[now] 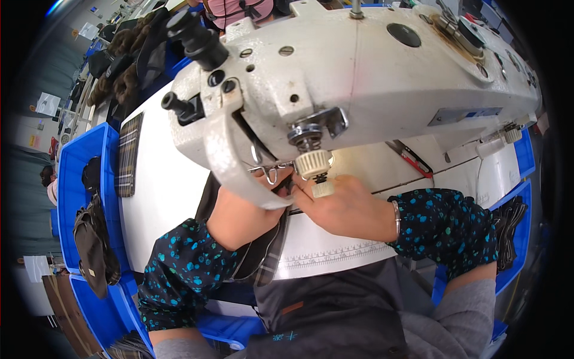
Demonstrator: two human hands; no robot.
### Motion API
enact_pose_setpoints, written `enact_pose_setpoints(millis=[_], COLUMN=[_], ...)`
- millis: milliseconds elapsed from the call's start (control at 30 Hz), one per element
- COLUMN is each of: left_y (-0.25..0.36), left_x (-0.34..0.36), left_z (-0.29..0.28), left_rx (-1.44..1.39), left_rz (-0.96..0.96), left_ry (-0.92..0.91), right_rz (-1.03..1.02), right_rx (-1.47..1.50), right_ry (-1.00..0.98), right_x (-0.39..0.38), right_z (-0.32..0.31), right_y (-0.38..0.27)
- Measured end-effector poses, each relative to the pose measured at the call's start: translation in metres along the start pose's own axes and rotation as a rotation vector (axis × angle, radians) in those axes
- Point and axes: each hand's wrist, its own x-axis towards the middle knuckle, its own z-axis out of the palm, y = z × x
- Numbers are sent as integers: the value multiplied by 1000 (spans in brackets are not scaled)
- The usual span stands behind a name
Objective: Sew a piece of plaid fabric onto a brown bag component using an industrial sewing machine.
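Mid-seam, frame centre: left hand (239, 218) and right hand (344, 209) pressed flat on dark fabric (266, 251) under the machine (359, 78), grip apart; needle hidden, most fabric probably unsewn.

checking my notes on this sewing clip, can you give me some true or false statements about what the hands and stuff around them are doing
1. Both hands rest on the fabric under the sewing machine head. True: the left hand and right hand press the dark fabric below the machine.
2. The right hand holds scissors. False: it lies flat on the fabric with nothing visible in it.
3. A blue bin stands at the person's left with dark pieces in it. True: the bin holds dark pieces.
4. The right wrist is bare. False: it wears a bracelet.
5. The machine is black. False: it is off-white.
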Motion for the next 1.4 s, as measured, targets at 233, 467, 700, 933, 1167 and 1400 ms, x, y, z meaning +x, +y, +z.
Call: enact_pose_setpoints(millis=[233,467,700,933,1167,1400], left_y=[1,2,15,12,7,19], left_x=[-5,-1,0,5,0,-10], left_z=[5,6,6,8,1,-1], left_rx=[-19,64,194,139,21,105], left_rz=[-69,3,-66,-74,-151,-121], left_ry=[-5,53,1,-8,-62,-115], right_rz=[-99,-135,-155,-150,-170,-162], right_rx=[23,0,-31,-45,-62,109], right_ry=[-37,-5,0,59,-27,-225], right_x=[2,3,0,0,-2,-3], right_z=[-3,-6,-6,-3,-11,-14], right_y=[-8,-7,-7,-6,-9,-19])
